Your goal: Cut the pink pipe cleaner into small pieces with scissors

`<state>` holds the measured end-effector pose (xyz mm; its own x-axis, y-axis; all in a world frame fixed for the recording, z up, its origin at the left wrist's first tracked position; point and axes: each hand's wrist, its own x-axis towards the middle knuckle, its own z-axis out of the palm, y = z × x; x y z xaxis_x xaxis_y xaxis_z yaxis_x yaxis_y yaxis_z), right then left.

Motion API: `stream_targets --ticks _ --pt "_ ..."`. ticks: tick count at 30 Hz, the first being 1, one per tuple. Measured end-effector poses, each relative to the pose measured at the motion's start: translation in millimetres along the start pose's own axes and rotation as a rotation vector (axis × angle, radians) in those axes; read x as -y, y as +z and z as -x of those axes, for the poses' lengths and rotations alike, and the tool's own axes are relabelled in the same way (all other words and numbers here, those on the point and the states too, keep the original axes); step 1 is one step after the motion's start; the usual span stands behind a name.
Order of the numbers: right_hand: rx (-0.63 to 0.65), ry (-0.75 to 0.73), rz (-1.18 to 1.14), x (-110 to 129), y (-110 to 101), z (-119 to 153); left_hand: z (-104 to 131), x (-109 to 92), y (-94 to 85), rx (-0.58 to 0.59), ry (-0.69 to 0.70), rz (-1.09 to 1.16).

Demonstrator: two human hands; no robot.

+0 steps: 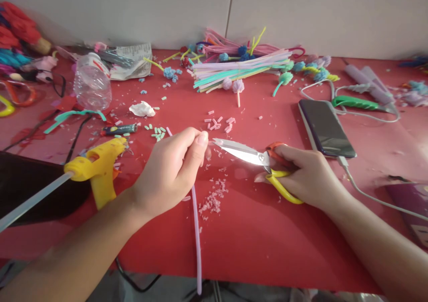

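Note:
My left hand (174,168) is closed in a pinch, with a short bit of pink pipe cleaner (210,143) just showing at the fingertips. In my right hand (306,172) are scissors (242,152) with one red and one yellow handle loop. Their blades look nearly closed, tips beside the pinched piece. A long lilac pipe cleaner (196,230) passes beneath my left hand and hangs over the table's front edge. Pink fluff clippings (214,199) lie below the blades, and short cut pink pieces (216,122) lie beyond them. Small green pieces (158,133) sit past my left hand.
A yellow glue gun (100,168) stands left, near a battery (120,129) and a clear plastic bottle (92,83). Bundled pipe cleaners (240,72) lie at the back. To the right are a phone (327,128) with a white cable (371,198) and a green-handled tool (354,102).

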<state>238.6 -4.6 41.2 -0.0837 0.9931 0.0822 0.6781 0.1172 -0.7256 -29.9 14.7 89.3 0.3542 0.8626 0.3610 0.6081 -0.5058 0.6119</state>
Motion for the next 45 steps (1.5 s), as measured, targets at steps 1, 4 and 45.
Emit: stream_targets --ticks 1,4,45 --pt "0.001 0.0 0.001 -0.2 0.1 -0.2 0.0 0.0 -0.1 0.0 0.003 0.005" --pt "0.0 0.007 0.003 -1.8 0.6 -0.6 0.3 0.4 -0.5 0.002 0.008 0.007" --pt "-0.029 0.036 -0.062 -4.0 1.2 3.1 0.6 -1.8 -1.7 -0.01 -0.026 0.019"
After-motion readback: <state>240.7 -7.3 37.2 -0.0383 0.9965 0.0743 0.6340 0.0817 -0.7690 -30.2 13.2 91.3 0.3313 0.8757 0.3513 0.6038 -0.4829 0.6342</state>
